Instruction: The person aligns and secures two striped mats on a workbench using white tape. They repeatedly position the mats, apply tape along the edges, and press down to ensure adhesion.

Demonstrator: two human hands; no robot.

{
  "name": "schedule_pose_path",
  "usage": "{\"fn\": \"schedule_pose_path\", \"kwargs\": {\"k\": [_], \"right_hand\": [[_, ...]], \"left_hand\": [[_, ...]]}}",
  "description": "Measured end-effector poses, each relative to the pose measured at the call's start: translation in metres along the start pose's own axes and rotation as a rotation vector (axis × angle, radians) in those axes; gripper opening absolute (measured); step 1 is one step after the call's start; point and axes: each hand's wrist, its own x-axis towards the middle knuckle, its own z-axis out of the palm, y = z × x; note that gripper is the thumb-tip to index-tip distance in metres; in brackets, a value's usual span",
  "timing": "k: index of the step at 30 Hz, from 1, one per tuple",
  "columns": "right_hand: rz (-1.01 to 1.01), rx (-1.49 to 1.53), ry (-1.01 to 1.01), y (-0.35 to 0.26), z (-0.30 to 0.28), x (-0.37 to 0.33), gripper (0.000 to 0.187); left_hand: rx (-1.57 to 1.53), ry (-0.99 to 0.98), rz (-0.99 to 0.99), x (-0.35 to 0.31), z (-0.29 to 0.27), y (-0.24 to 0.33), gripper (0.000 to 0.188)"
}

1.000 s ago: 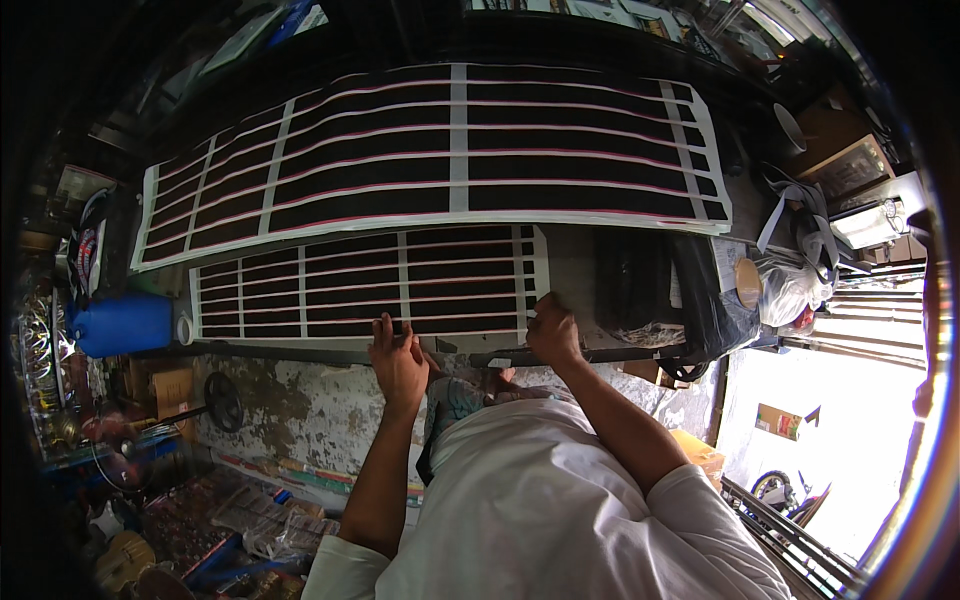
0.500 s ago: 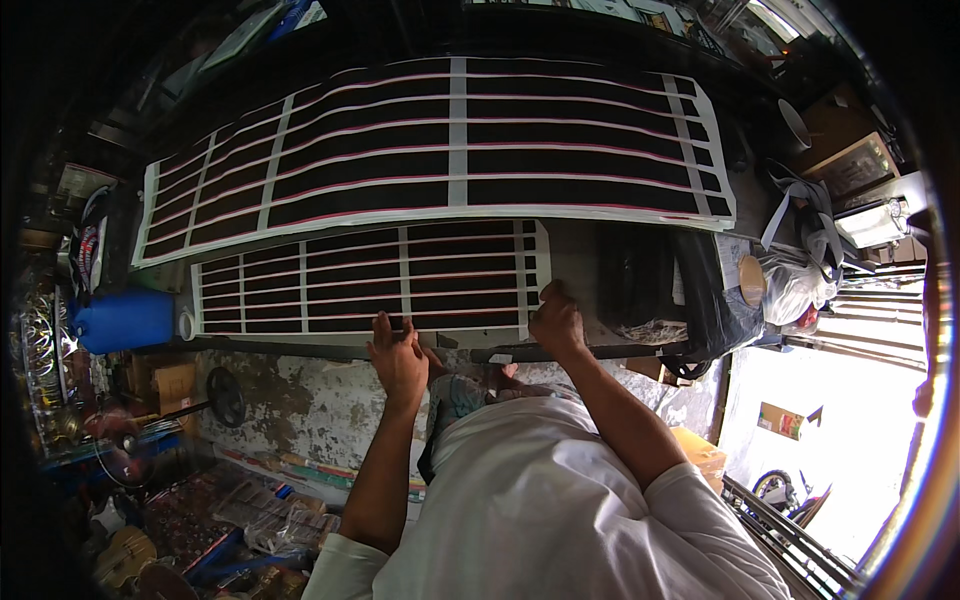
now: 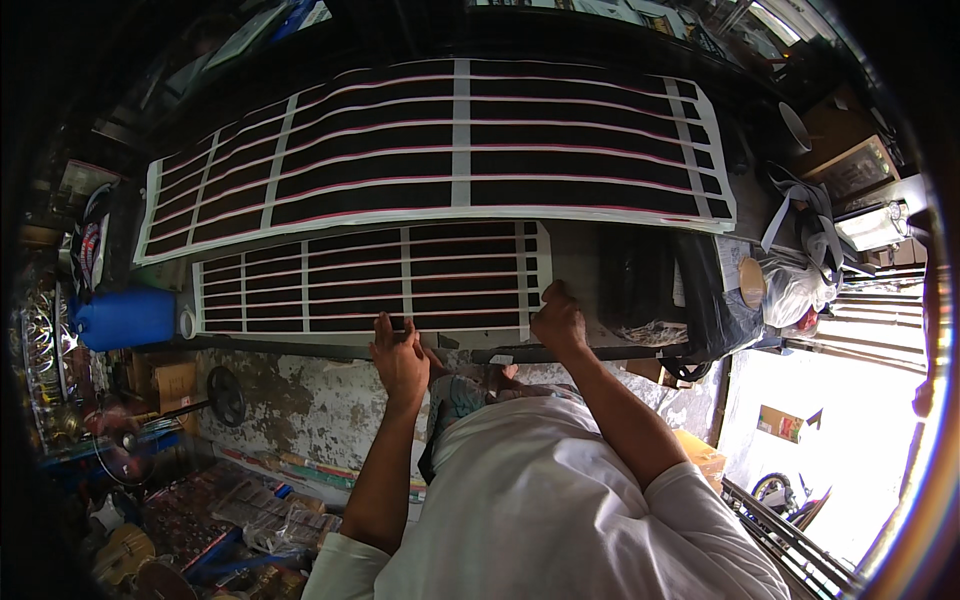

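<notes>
A smaller sheet point(image 3: 350, 275), printed with black panels between pale, pink-edged lines, lies on the workbench in front of me. My left hand point(image 3: 401, 358) rests at its near edge with the fingers stretched out. At the sheet's near right corner is my right hand point(image 3: 560, 318), its fingers curled closed against the edge. What those fingers hold, if anything, is hidden. Just beyond, a larger stack of similarly printed sheets point(image 3: 370, 150) spreads across the bench, its near edge close to the smaller sheet's far edge.
A blue plastic container point(image 3: 125, 320) stands at the bench's left end, beside a small white roll end point(image 3: 187, 322). Black plastic-wrapped rolls point(image 3: 705, 295) lie to the right, with grey straps point(image 3: 808, 215) behind them. Below left are a fan point(image 3: 120, 445) and cluttered goods.
Both hands stay in nearly the same place. The view has shifted very slightly; the sheets lie as before.
</notes>
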Motion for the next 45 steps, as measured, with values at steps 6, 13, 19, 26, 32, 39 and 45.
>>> {"fn": "schedule_pose_path", "kwargs": {"k": [6, 13, 19, 26, 32, 39, 45], "right_hand": [[-0.119, 0.182, -0.069, 0.042, 0.013, 0.001, 0.034], [-0.520, 0.219, 0.017, 0.046, 0.002, -0.020, 0.033], [-0.543, 0.230, 0.045, 0.046, 0.002, -0.020, 0.034], [-0.561, 0.240, 0.055, 0.050, 0.006, -0.018, 0.032], [-0.530, 0.248, 0.034, 0.048, 0.006, -0.019, 0.028], [-0.536, 0.254, 0.052, 0.048, 0.006, -0.018, 0.028], [-0.566, 0.249, 0.084, 0.049, 0.007, -0.018, 0.028]], "left_hand": [[-0.115, 0.169, 0.140, -0.007, 0.003, 0.005, 0.044], [-0.274, 0.039, 0.261, -0.038, -0.002, 0.024, 0.053], [-0.254, -0.025, 0.280, -0.039, 0.003, 0.031, 0.060], [-0.251, -0.054, 0.353, -0.036, 0.001, 0.044, 0.068], [-0.217, -0.085, 0.385, -0.033, 0.003, 0.053, 0.069], [-0.239, -0.120, 0.477, -0.025, 0.001, 0.067, 0.067], [-0.236, -0.172, 0.581, -0.012, -0.005, 0.086, 0.066]]}}
